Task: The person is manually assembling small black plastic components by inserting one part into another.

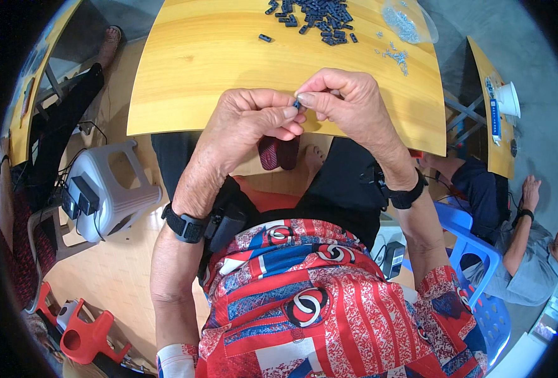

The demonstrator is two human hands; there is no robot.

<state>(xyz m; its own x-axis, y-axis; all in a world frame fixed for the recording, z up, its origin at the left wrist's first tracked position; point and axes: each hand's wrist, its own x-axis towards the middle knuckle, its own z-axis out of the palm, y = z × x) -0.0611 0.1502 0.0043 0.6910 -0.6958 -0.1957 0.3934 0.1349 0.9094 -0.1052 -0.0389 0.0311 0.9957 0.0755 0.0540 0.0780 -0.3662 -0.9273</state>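
Observation:
Above the near edge of the yellow wooden table, both my hands meet at the fingertips. My left hand is closed, pinching a small dark plastic piece between thumb and fingers. At the upper end of that piece, my right hand has its thumb and forefinger pressed together; whatever lies between them is too small and covered to make out. Beyond my hands is a heap of small black plastic pieces, with a single black piece lying apart on its near left side.
Small silvery metal parts lie scattered at the table's far right, beside a clear bag of similar parts. A white stool stands to my left, a blue chair to my right. People sit on both sides.

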